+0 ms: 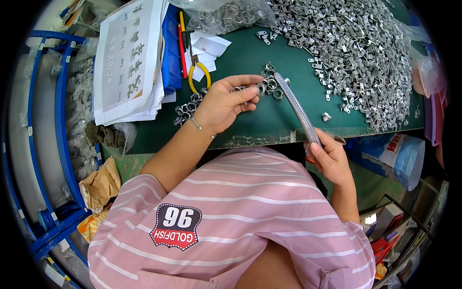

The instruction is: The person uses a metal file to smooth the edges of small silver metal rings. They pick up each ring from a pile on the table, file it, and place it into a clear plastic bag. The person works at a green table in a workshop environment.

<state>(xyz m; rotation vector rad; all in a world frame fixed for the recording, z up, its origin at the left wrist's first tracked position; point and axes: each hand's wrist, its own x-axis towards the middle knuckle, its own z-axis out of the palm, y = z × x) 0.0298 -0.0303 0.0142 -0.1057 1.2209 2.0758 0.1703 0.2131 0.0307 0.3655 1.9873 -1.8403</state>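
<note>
Currently, left hand (222, 103): over the near part of the green surface (240, 58); grip narrow, a silver ring (260, 89) at the tips of thumb and fingers.
Right hand (332, 156): at the surface's near edge; grip closed round the lower end of a bar (299, 110).
Bar: grey, finely marked along its length; slants up and left, far end near the loose rings (278, 94).
Loose rings: in a small cluster just beside the left fingertips; more rings (183, 114) lie by the left wrist.
Heap (356, 58): small silver pieces, far right; a cone (326, 116) sits apart from it.
Pliers (194, 61): yellow-handled, beyond the left hand; a red pen (182, 53) just beside.
Papers (127, 62): stacked at left; blue bin (171, 55) alongside.
Bag (226, 18): clear, holding rings, far edge.
</note>
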